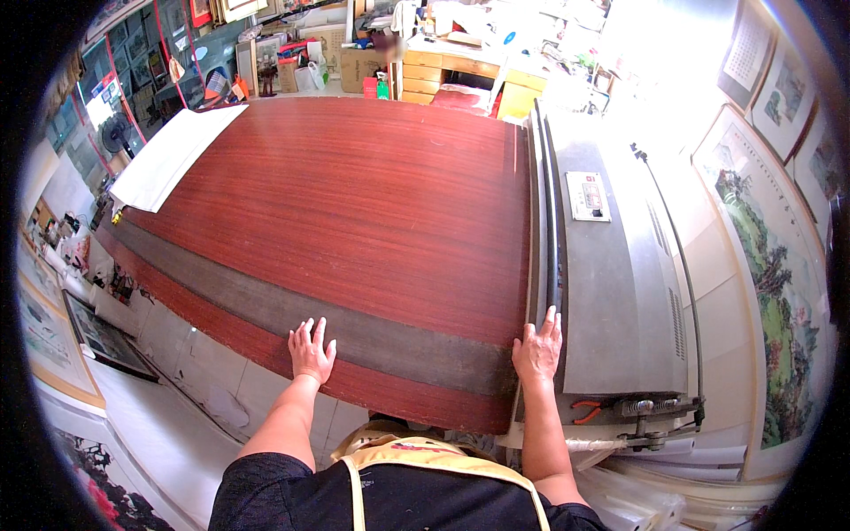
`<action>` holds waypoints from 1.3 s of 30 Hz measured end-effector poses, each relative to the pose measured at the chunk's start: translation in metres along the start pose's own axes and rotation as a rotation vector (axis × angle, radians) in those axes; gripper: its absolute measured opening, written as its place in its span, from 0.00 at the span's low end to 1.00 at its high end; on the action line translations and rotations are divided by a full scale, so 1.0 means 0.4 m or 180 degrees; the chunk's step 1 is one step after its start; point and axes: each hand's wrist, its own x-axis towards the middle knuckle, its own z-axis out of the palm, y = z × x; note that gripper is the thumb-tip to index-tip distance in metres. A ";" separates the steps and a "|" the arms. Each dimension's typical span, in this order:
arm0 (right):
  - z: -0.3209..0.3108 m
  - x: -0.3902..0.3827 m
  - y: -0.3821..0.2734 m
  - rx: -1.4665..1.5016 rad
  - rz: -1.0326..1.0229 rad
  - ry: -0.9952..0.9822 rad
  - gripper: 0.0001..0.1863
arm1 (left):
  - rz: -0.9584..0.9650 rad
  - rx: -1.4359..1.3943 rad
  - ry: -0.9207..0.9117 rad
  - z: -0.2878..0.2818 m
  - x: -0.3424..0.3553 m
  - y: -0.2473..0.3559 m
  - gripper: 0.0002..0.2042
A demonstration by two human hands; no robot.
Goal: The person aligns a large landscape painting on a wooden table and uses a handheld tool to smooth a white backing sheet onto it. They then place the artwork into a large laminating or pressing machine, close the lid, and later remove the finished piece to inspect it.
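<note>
A large table with a reddish-brown wood-grain top spreads in front of me. Along its near side runs a long dark grey strip. My left hand rests on the strip's near edge, fingers spread, holding nothing. At the table's right end, my right hand lies flat by the seam with a grey machine, its fingers stretched out toward a long black roller. Nothing shows in its grasp. A small control panel sits on the machine's top.
White sheets lie over the table's far left corner. Red-handled pliers rest beside the machine's near end, close to a metal clamp mechanism. A landscape scroll painting hangs on the right. A wooden desk stands beyond the table.
</note>
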 end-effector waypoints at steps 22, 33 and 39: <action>-0.074 -0.049 -0.065 0.2061 -0.0698 -0.0066 0.24 | 0.1652 -0.0796 0.0341 -0.135 -0.006 0.148 0.27; -0.170 -0.218 -0.277 0.3563 -0.2739 -0.2135 0.14 | 0.2383 -0.4296 -0.3487 -0.469 -0.133 0.387 0.24; -0.278 -0.235 -0.280 0.2608 -0.2842 -0.1972 0.18 | 0.2320 -0.4034 -0.3053 -0.394 -0.187 0.386 0.22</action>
